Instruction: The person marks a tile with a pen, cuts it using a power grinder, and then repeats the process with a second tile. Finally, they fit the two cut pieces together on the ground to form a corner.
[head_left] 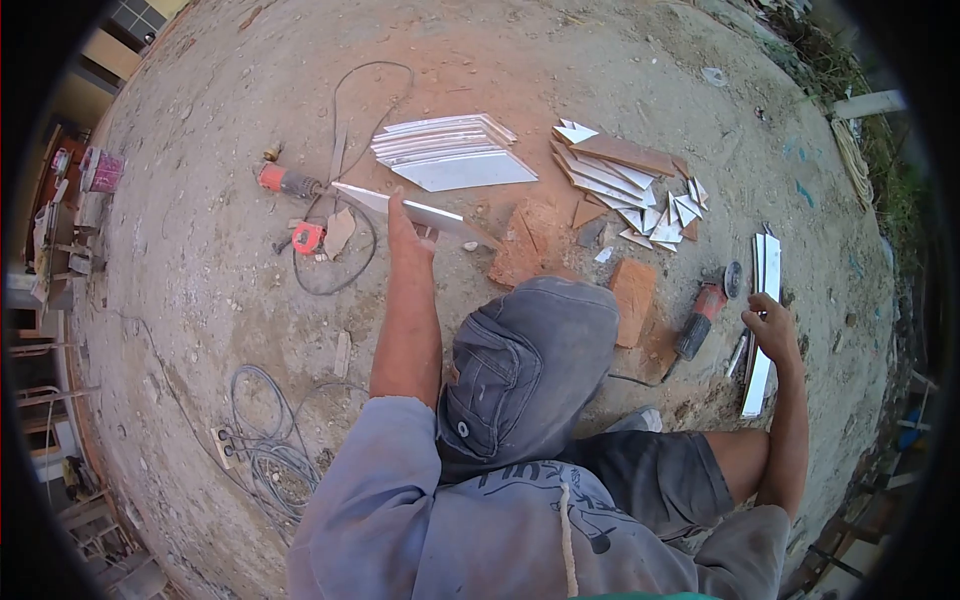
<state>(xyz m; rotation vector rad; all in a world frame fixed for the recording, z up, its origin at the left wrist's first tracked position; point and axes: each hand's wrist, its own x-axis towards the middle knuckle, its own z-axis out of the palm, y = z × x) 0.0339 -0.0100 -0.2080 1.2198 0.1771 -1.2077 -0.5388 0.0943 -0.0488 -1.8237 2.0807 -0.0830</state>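
Note:
My left hand (pixel 408 222) grips a white tile piece (pixel 436 216), which is tilted so that it shows nearly edge-on. Beyond it lies a row of overlapping white tiles (pixel 465 172) with slanted ends. My right hand (pixel 772 328) is over long white strips (pixel 761 376) on the ground, its fingers curled together; whatever is between the fingertips cannot be made out. Left of this hand rests a red and black angle grinder (pixel 702 318) with its disc facing up.
Tile offcuts (pixel 650 195) form a heap at upper right. Reddish bricks (pixel 633 300) lie ahead of the grey cap (pixel 530 370). On the left are another red power tool (pixel 288 181), a red tape measure (pixel 308 238), and coiled cable (pixel 270 450). A bucket (pixel 102 170) stands farther left.

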